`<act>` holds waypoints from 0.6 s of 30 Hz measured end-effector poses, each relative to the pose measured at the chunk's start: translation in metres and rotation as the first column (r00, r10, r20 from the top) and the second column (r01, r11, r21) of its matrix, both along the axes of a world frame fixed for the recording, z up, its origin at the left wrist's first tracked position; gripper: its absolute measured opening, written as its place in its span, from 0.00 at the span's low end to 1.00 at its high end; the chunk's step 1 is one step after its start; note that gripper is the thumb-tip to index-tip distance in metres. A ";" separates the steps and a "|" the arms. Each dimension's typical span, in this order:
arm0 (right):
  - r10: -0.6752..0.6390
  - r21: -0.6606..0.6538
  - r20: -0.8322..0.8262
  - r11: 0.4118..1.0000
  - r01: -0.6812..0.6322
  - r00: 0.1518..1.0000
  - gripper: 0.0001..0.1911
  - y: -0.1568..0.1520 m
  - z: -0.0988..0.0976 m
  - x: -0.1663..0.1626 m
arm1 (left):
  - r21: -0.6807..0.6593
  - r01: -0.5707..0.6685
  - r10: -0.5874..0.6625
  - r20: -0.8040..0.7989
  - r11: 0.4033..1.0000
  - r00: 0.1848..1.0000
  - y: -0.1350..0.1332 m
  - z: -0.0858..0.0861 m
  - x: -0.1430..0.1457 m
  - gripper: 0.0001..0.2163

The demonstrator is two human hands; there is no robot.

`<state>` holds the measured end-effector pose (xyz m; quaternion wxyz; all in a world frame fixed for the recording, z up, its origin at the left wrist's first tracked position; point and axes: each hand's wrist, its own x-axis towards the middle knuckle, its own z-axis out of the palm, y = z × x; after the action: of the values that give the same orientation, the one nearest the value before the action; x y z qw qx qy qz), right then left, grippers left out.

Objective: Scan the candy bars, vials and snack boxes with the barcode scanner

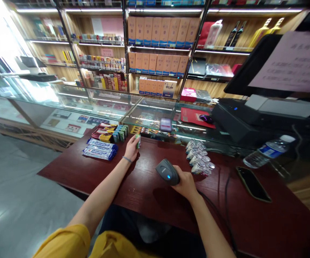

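Note:
My left hand (132,148) is closed on a small green pack (138,141) just above the dark red counter (144,182). In my right hand (185,183) is a black barcode scanner (167,172) with a blue light on, its head angled toward the left. Left of my left hand stand several small green and blue packs (120,133). Beside them lie red-and-yellow packets (104,132) and blue-and-white packets (100,149). To the right of the scanner, rows of small bottles with silvery caps (199,157) stand close together.
A water bottle (269,152) and a phone (253,184) lie on the right, near a cable (227,200). Behind the counter are a glass display case (149,107), a mouse (205,118) on a red pad and a monitor with a pink paper (292,61). Stocked shelves line the wall.

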<state>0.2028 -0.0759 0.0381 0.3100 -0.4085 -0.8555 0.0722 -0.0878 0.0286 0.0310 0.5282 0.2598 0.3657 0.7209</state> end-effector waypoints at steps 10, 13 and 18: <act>0.003 0.010 -0.006 1.000 -0.003 1.000 0.25 0.001 -0.002 0.002 | 0.204 -0.332 0.372 -0.713 0.921 0.594 -0.003 0.022 -0.080 0.28; 0.007 0.000 0.003 1.000 -0.007 1.000 0.25 0.001 -0.002 0.002 | 0.256 -0.328 0.332 -0.922 0.909 0.201 -0.013 0.030 -0.105 0.23; 0.010 0.007 0.003 1.000 -0.010 1.000 0.25 0.003 -0.003 0.003 | 0.261 -0.260 0.220 -0.960 0.930 -0.175 -0.020 0.034 -0.124 0.18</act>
<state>0.2059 -0.0732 0.0347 0.3098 -0.4035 -0.8581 0.0702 -0.2120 0.0084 0.0651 -0.0640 0.6274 0.6856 0.3635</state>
